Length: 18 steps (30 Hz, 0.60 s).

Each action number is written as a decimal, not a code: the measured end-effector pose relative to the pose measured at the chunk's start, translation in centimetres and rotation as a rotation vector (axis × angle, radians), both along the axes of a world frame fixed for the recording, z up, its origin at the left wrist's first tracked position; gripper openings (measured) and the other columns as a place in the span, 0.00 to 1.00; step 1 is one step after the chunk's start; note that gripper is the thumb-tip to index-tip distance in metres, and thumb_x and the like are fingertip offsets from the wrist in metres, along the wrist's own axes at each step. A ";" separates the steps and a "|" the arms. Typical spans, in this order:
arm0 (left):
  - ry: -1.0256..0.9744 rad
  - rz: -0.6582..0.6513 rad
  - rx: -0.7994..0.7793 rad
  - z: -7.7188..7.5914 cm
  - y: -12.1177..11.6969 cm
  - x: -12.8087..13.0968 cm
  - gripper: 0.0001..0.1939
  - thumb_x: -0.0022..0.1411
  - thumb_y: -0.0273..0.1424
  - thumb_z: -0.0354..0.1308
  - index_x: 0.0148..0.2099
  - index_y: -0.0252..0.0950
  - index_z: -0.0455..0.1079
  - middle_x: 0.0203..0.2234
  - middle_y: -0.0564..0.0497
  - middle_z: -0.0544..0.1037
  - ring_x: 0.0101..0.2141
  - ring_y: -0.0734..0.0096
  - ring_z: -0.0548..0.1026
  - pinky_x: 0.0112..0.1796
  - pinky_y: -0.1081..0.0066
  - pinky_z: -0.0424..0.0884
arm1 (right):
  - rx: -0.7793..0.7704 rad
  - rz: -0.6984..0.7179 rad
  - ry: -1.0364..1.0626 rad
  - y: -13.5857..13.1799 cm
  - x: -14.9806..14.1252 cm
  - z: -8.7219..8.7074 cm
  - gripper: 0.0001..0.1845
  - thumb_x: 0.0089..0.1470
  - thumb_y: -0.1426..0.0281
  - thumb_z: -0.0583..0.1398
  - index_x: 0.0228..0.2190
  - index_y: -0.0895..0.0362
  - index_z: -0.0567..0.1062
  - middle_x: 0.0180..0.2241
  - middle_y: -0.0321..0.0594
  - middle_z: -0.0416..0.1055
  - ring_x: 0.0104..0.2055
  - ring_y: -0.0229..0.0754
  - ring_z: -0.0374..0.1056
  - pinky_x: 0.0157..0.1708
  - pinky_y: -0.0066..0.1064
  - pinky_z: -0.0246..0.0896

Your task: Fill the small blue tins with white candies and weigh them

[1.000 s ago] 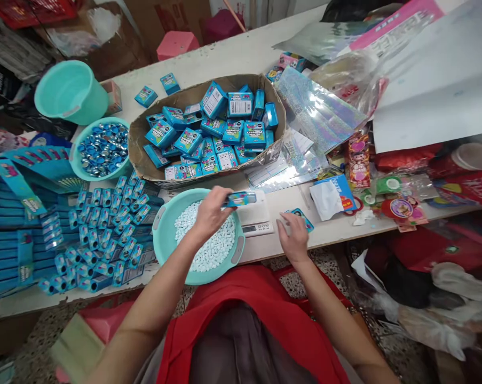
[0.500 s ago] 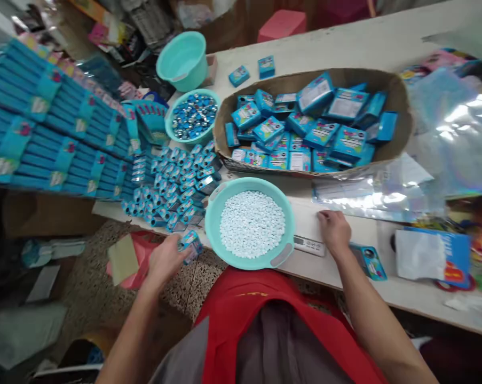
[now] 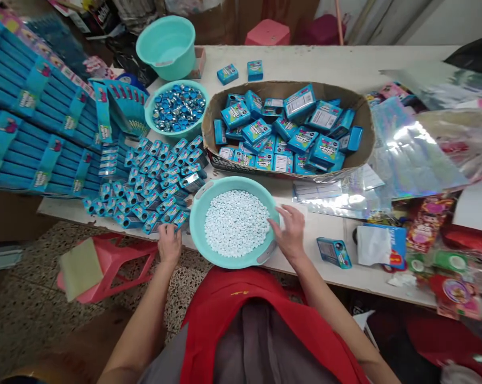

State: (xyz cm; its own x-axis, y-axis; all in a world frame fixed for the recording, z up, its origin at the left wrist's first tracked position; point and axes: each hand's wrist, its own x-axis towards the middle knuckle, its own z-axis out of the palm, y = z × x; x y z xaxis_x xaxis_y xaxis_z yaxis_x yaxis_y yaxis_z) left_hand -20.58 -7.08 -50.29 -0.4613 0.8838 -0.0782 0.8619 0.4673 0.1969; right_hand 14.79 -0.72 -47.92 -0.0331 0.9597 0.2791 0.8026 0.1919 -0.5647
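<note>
A teal basin (image 3: 200,205) full of small pale-blue pellets sits at the table's front edge before me. My left hand (image 3: 169,244) is at the table edge left of the basin. Its fingers are curled on a small blue box (image 3: 175,217) at the front of a pile of several small blue boxes (image 3: 152,181). My right hand (image 3: 291,234) lies with fingers spread at the basin's right rim, holding nothing. To the right of that hand, a single blue box (image 3: 333,252) lies on the table.
A cardboard tray (image 3: 366,133) holds several blue packets. Behind the pile are a teal bowl of shiny blue caps (image 3: 178,106) and an empty teal bucket (image 3: 166,45). Stacked flat blue cartons (image 3: 32,122) fill the left; holographic sheets (image 3: 409,149) the right. A red stool (image 3: 108,261) stands below.
My left hand carried a small blue box from over the basin down to the front of the pile. My right hand moved left to the basin's rim. My view swung left, then back.
</note>
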 end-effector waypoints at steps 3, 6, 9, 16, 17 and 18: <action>-0.015 -0.015 0.022 -0.2 0.6 -0.2 0.11 0.62 0.32 0.50 0.44 0.34 0.67 0.48 0.38 0.65 0.48 0.55 0.69 0.39 0.63 0.69 | 0.028 -0.367 -0.163 -2.8 5.4 -0.2 0.31 0.51 0.52 0.60 0.51 0.57 0.67 0.52 0.56 0.64 0.56 0.60 0.57 0.53 0.56 0.51; 0.009 0.015 0.067 0.1 1.1 -0.2 0.14 0.62 0.33 0.50 0.48 0.34 0.67 0.55 0.36 0.61 0.52 0.51 0.67 0.43 0.59 0.68 | -0.169 -0.612 -0.189 -5.4 10.5 -0.9 0.39 0.43 0.47 0.62 0.49 0.62 0.68 0.48 0.61 0.66 0.52 0.65 0.59 0.48 0.59 0.53; 0.006 -0.014 0.179 0.9 1.3 0.2 0.16 0.62 0.34 0.51 0.50 0.34 0.66 0.57 0.35 0.59 0.55 0.49 0.63 0.50 0.55 0.65 | -0.363 -0.664 -0.054 -6.4 12.8 -0.9 0.33 0.42 0.47 0.60 0.40 0.61 0.73 0.36 0.52 0.70 0.40 0.57 0.65 0.41 0.51 0.60; -0.108 -0.350 0.251 2.4 3.0 5.8 0.13 0.62 0.35 0.50 0.46 0.35 0.68 0.52 0.38 0.66 0.52 0.57 0.67 0.53 0.58 0.62 | -0.188 -0.387 0.038 -1.9 7.5 0.6 0.23 0.49 0.54 0.61 0.42 0.57 0.73 0.37 0.45 0.72 0.39 0.48 0.67 0.40 0.37 0.62; -0.125 -0.418 0.221 2.3 3.2 6.8 0.13 0.63 0.35 0.50 0.47 0.35 0.68 0.51 0.38 0.68 0.53 0.57 0.67 0.53 0.58 0.62 | -0.210 -0.337 0.023 -0.9 6.3 0.4 0.22 0.50 0.55 0.60 0.42 0.57 0.73 0.37 0.45 0.72 0.39 0.48 0.67 0.39 0.37 0.62; -0.135 -0.487 0.185 2.1 3.3 7.8 0.13 0.63 0.35 0.50 0.47 0.36 0.69 0.51 0.39 0.69 0.53 0.57 0.66 0.53 0.58 0.62 | -0.233 -0.304 -0.001 -0.1 5.3 0.1 0.21 0.51 0.56 0.60 0.42 0.57 0.74 0.37 0.46 0.73 0.39 0.48 0.67 0.39 0.37 0.63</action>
